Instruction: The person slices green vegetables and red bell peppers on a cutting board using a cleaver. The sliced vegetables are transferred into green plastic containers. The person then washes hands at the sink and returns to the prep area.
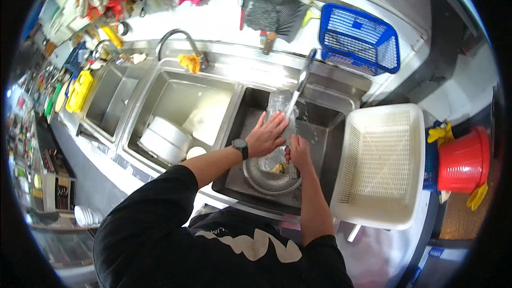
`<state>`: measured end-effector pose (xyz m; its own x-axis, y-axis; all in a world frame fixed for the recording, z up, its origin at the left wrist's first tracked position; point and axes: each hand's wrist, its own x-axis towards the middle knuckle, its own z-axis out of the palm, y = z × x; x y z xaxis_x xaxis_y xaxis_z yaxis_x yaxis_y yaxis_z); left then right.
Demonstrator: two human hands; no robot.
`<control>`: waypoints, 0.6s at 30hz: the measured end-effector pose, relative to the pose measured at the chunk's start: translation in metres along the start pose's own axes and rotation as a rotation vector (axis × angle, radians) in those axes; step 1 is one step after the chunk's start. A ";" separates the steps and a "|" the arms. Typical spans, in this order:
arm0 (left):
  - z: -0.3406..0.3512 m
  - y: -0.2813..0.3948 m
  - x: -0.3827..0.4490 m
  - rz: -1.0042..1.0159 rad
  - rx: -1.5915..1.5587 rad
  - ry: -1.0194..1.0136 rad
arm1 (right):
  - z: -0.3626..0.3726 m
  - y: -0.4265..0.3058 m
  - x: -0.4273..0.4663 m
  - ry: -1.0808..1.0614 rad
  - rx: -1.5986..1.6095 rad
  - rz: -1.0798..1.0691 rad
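In the right-hand basin of a steel sink (324, 140), my right hand (300, 152) is closed round the handle of a wide, flat metal tool that looks like a cleaver (293, 128). Its handle end shows below my fist. My left hand (269, 134), with a watch on the wrist, lies spread and palm down against the tool's left side, fingers apart. A metal faucet spout (307, 66) points down above my hands, with a white stream below it. Beneath my hands sits a round metal pan (266, 186) holding yellowish food scraps (279, 168). My left palm hides part of the tool.
A white perforated plastic basket (416, 168) stands right of the basin. The middle basin (176, 92) holds cloudy water and a white container (166, 140). A blue basket (360, 38) stands behind, a red bucket (462, 160) at far right. A curved faucet (172, 34) rises behind the middle basin.
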<state>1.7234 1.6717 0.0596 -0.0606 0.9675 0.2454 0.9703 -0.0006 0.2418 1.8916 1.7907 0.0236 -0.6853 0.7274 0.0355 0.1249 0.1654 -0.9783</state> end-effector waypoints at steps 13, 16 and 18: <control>-0.008 0.027 -0.121 -0.226 -0.029 0.046 | 0.003 -0.053 0.094 -0.346 -1.064 -0.659; -0.020 0.034 -0.106 -0.228 -0.106 0.162 | 0.003 -0.059 0.105 -0.225 -1.084 -0.625; -0.025 0.036 -0.095 -0.207 -0.141 0.231 | -0.005 -0.061 0.113 -0.164 -1.100 -0.688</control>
<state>1.7583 1.5734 0.0688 -0.3205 0.8678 0.3799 0.8908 0.1397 0.4324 1.8099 1.8658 0.0885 -0.9123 0.2005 0.3569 0.1805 0.9795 -0.0890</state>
